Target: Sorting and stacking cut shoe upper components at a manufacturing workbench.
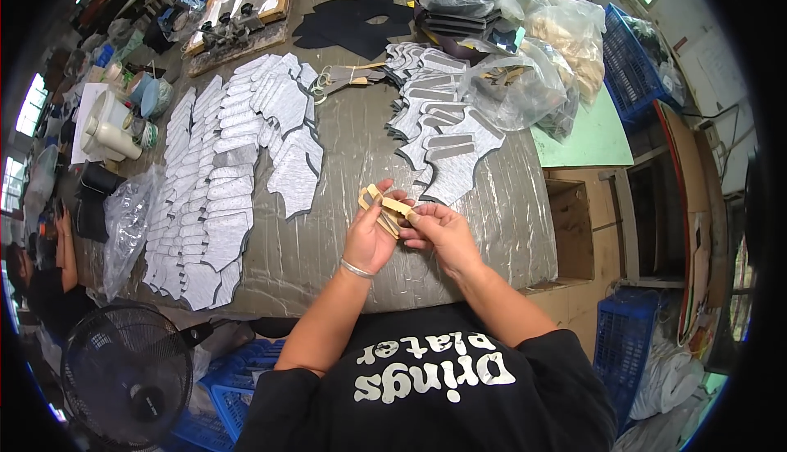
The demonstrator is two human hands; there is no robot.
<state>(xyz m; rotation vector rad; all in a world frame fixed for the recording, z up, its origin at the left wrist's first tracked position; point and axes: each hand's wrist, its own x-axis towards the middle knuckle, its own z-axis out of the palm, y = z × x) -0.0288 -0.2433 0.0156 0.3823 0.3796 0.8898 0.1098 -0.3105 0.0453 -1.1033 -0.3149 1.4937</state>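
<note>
Centre: left hand [369, 240] and right hand [445, 237] grips held thin pale-yellow strips [397, 205]; curved heathered-grey pieces [225, 231] overlapped at left on creased, shiny surface [287, 268].

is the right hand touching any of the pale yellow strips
Touching. The head view shows the right hand pinching the right end of one pale yellow strip.
</note>
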